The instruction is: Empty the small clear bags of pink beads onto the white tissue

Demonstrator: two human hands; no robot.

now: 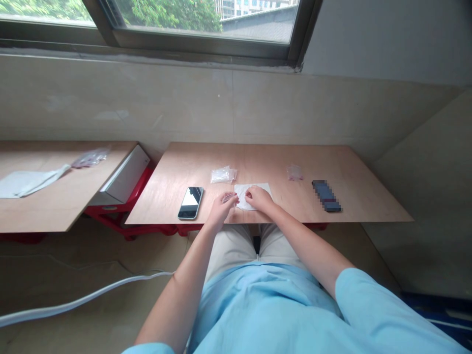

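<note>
As I watch from my remote station, the entry reads: left hand (221, 210), fingers pinching a small clear plastic piece (228, 197) above the table edge; right hand (259, 199), fingers curled together, resting on a white sheet (252, 195) on a plywood tabletop (295, 160). Nearby: smartphone (190, 202), clear plastic bag (223, 174), small pinkish bag (294, 173), blurred dark rectangular object (326, 195).

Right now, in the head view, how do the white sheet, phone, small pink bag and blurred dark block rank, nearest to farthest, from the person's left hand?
From the left hand:
1. White sheet, just right.
2. Smartphone, to its left.
3. Small pink bag, farther right.
4. Blurred dark block, farthest right.
</note>
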